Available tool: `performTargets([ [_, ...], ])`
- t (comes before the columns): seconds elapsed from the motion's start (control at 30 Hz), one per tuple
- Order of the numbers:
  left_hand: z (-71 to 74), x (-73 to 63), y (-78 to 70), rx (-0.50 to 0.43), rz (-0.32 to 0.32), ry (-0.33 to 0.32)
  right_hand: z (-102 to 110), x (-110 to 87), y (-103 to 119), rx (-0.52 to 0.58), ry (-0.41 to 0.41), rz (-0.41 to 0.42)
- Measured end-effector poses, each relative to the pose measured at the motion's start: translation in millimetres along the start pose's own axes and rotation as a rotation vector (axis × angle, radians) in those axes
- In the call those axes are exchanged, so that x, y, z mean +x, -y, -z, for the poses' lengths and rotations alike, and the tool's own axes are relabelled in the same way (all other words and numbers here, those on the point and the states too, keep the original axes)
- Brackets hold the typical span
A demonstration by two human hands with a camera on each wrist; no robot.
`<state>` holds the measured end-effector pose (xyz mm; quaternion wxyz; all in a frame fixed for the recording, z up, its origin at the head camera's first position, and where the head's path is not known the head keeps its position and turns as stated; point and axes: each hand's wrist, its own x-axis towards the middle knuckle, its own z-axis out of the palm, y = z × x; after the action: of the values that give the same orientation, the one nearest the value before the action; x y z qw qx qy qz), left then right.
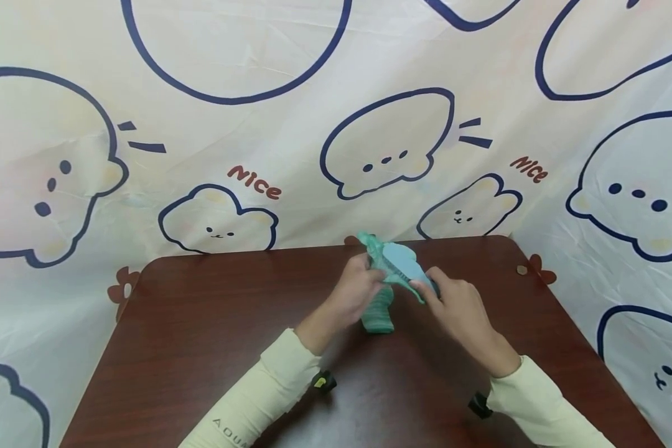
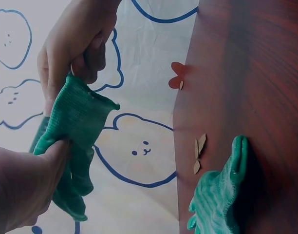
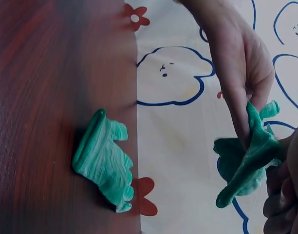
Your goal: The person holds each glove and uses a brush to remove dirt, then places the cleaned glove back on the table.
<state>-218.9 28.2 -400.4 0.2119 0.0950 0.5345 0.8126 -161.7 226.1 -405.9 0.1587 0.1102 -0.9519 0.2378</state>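
Both hands hold a green knit glove (image 1: 401,258) with a light blue coated face, raised above the far part of the table. My left hand (image 1: 355,289) pinches it between thumb and fingers near its middle; in the left wrist view the glove's fingers (image 2: 81,178) dangle below the thumb. At the other end, my right hand (image 1: 462,308) pinches the glove's cuff edge. Beneath them a second green striped glove (image 1: 378,316) lies on the table, also visible in the right wrist view as a crumpled glove (image 3: 105,158) standing out against the wood.
The dark brown wooden table (image 1: 229,323) has rounded far corners. Right behind it hangs a pale curtain (image 1: 291,137) with blue cartoon outlines. Dark wrist cameras hang below both cream sleeves, the left camera (image 1: 323,381) and the right camera (image 1: 480,405).
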Motion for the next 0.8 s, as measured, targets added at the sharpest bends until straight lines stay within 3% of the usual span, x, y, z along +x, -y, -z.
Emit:
performTargets([
  [0.27,-1.5,3.0,7.5,-0.041,0.063,0.000,-6,7.3,-19,-0.024,-0.042,-0.085],
  [0.5,-2.0,-1.2,8.8,-0.015,0.049,-0.010,-1,7.6,-30,0.002,-0.062,-0.186],
  [0.67,-1.4,0.8,5.3,-0.016,0.016,-0.026,5,3.9,-14,0.116,0.062,-0.149],
  [0.8,-2.0,2.8,4.5,-0.008,0.026,-0.008,5,2.2,-3,0.097,0.118,-0.096],
])
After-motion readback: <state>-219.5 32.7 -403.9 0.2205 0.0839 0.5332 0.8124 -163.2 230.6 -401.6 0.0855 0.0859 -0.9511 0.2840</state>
